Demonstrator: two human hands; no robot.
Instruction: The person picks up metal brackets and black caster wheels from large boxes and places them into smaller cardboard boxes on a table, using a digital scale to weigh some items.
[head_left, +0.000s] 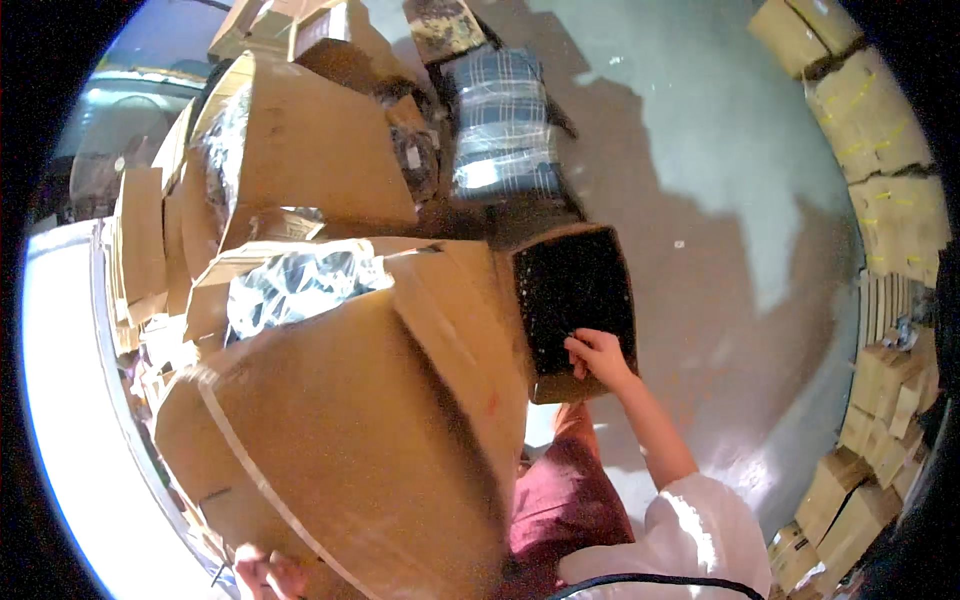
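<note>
A large open cardboard box fills the middle left, its flaps raised, with clear plastic wrapping showing inside. By its near left edge is my left hand, blurred and cut off by the picture's lower rim; its fingers look curled, and what they hold is hidden. My right hand reaches over a smaller box whose inside or contents look black. Its thumb and fingers are pinched together, and anything between them is too small to name.
Behind stands another tall cardboard box with plastic film. A plaid bundle wrapped in clear plastic lies beyond the black-filled box. Stacked cartons line the far right, across grey floor. A bright white surface runs along the left.
</note>
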